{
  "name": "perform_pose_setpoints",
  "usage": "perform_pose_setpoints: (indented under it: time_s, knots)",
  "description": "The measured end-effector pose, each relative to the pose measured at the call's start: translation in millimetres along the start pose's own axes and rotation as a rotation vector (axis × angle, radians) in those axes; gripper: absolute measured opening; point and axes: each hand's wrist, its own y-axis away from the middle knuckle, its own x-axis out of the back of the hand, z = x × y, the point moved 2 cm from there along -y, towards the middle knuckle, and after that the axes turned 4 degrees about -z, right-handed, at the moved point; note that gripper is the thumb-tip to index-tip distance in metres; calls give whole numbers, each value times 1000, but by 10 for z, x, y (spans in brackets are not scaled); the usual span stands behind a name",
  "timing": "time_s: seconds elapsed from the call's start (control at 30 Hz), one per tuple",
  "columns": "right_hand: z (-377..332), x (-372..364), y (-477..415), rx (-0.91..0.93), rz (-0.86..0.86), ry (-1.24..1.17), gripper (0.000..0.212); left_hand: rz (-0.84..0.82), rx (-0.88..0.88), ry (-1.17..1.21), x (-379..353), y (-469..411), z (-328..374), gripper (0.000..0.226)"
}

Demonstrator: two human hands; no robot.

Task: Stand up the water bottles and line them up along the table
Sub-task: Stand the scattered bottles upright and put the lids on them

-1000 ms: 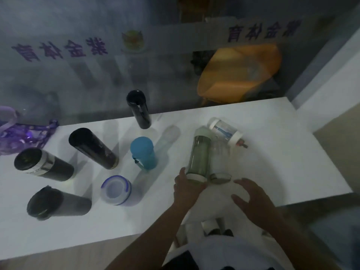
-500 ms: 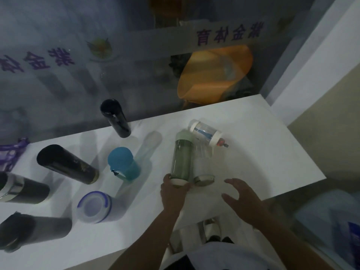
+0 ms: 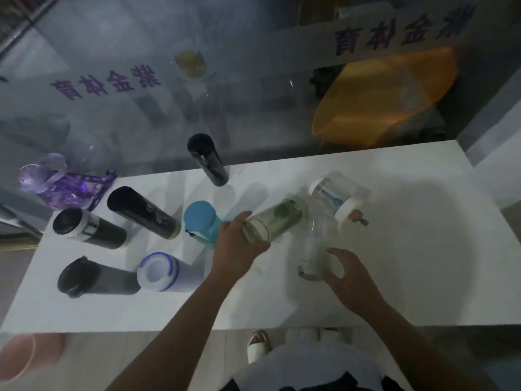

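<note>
My left hand [image 3: 238, 244] grips the near end of a green-tinted bottle [image 3: 277, 220], which is raised and tilted, its far end pointing right and away. My right hand [image 3: 348, 273] is open, fingers spread beside a clear bottle [image 3: 313, 249] lying on the white table [image 3: 408, 263]. A clear bottle with white caps [image 3: 337, 196] lies behind them. To the left stand several upright bottles: a blue one [image 3: 201, 221], three black ones [image 3: 208, 159] [image 3: 143, 211] [image 3: 87, 228], a dark grey one [image 3: 93, 277] and a white one with a blue ring [image 3: 163, 272].
A purple bottle on a purple bag [image 3: 60, 183] sits at the table's far left corner. A glass wall with lettering runs along the far edge, with an orange tub [image 3: 386, 97] behind it. A pink bucket [image 3: 25, 354] stands on the floor, lower left.
My left hand has lifted the green-tinted bottle's near end and swung it left, so the bottle now tilts. My right hand has closed in on the clear bottle. The camera view shifted.
</note>
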Motion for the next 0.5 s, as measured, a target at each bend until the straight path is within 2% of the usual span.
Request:
perform_pose_setpoints:
  time_s: [0.17, 0.27, 0.37, 0.5]
  knots:
    - [0, -39, -33, 21, -34, 19, 56, -12, -55, -141, 382, -202, 473, 67]
    - [-24, -75, -17, 55, -43, 23, 52, -79, -64, -346, 531, -226, 618, 68]
    - [-23, -112, 11, 58, -57, 18, 50, -154, -62, -463, 614, -173, 595, 66]
    - [-14, -157, 60, 40, -68, 25, 51, -200, -49, -493, 674, -91, 400, 64]
